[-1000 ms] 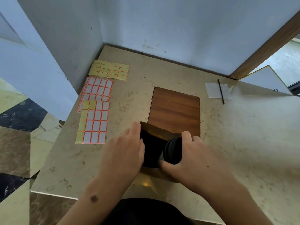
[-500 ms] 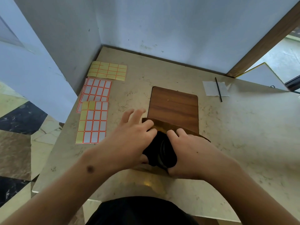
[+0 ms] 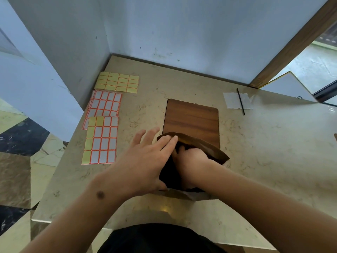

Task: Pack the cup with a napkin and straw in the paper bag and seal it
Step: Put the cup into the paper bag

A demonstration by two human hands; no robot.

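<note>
Left hand (image 3: 145, 161), fingers straight, spreads the paper bag (image 3: 209, 148) mouth so right hand (image 3: 191, 159) reaches inside; its grasp is hidden.

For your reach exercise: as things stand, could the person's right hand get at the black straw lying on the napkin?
Probably not right away: the right hand is down inside the paper bag. Once drawn out, bare table lies between it and the straw.

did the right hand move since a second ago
Yes. The right hand has gone forward and down into the paper bag, toward the wooden board.
</note>
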